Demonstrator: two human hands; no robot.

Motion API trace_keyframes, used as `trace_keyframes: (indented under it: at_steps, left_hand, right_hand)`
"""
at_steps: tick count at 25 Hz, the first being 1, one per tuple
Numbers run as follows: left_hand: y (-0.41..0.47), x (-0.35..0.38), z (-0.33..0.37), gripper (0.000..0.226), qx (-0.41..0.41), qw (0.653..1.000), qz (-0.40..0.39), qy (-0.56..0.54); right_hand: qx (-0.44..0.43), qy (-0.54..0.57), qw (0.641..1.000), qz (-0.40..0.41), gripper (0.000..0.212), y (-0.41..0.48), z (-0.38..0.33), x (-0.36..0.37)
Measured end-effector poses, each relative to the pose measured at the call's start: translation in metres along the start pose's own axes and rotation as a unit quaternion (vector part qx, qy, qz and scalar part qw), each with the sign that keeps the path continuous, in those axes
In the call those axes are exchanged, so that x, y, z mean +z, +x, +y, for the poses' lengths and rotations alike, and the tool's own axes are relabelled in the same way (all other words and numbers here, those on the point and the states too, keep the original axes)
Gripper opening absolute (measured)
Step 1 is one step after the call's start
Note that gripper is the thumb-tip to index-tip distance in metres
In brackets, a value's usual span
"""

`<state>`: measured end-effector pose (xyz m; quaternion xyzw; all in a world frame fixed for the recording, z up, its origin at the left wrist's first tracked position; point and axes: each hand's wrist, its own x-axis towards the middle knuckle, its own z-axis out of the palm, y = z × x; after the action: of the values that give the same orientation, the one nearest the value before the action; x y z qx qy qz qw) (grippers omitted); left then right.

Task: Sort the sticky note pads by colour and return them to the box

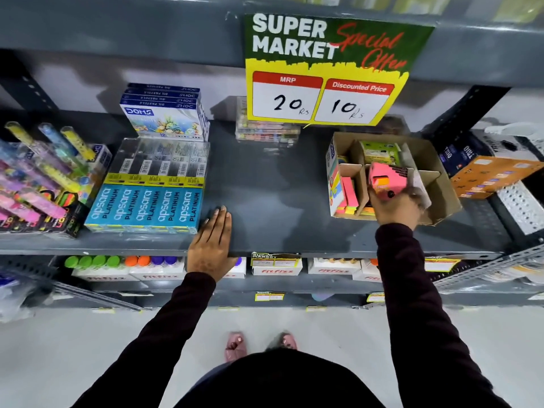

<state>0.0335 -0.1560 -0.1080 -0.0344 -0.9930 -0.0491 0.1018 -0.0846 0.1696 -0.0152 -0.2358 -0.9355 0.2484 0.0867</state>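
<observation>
Head cam: right hand (396, 206) grips a stack of pink pads (387, 178) over the middle of the divided cardboard box (441, 184) on the shelf (265, 187). Left hand (210, 245) lies flat on the shelf edge, fingers spread, holding nothing. Pink and mixed pads (348, 192) already stand in the left slot. Best approach, imo: keep the stack square, lower it straight into a free compartment w/ pink only, then let go.

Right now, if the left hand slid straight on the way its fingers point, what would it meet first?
The left hand lies flat on the shelf, pointing at bare surface. The clear stacked cases at the back look first in line, though depth is unclear.
</observation>
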Motion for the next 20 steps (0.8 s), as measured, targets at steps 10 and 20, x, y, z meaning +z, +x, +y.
trace_keyframes:
  at_steps: [10, 20]
  left_hand:
    - [-0.003, 0.003, -0.002, 0.08, 0.004, 1.0, -0.01, 0.023]
    - [0.0, -0.034, 0.016, 0.107, -0.055, 0.977, -0.192, 0.069]
  right_hand:
    - [-0.009, -0.023, 1.0, -0.007, 0.069, -0.008, 0.002, 0.032]
    - [-0.005, -0.02, 0.999, 0.05, 0.066, -0.026, -0.012, 0.011]
